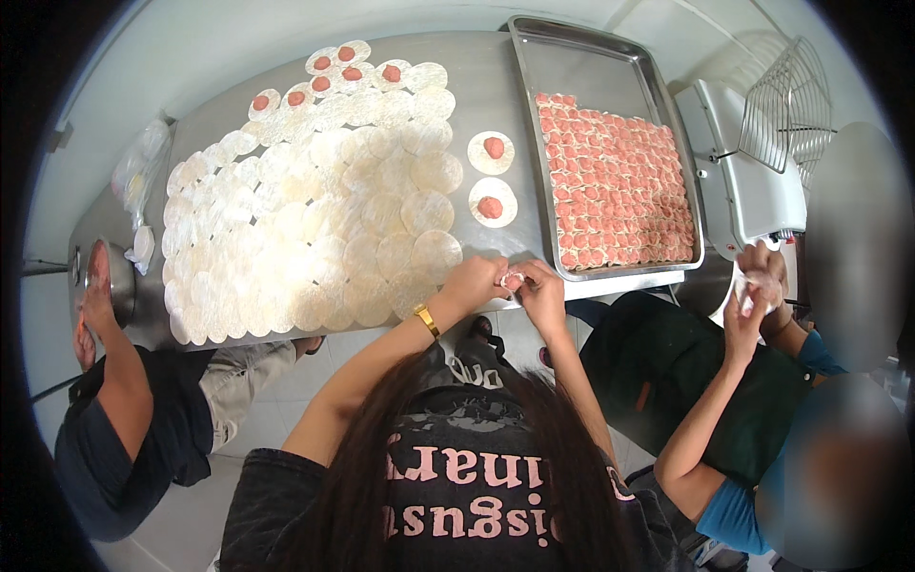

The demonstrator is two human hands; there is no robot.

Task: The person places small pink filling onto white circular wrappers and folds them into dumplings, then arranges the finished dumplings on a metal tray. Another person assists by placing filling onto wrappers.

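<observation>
Close to the table's front edge, my left hand (472, 283) and my right hand (543, 297) are closed together around a small dumpling (513, 282). Pink filling shows at its top, inside the gathered wrapper. Just beyond my hands lie two round wrappers, the nearer one (476, 212) and the farther one (477, 164), each flat with a lump of pink filling. Left of these, overlapping pale round wrappers (315, 229) cover much of the table. A few at the far end carry pink filling too. To the right is a metal tray (600, 67) holding rows of finished-looking dumplings.
At right, a co-worker's hands (753, 296) hold something whitish beside a white scale-like appliance (743, 167) and a wire rack (786, 105). Another person's hand (95, 300) is at a metal bowl (122, 286) on the left. A plastic bag (141, 172) lies behind it.
</observation>
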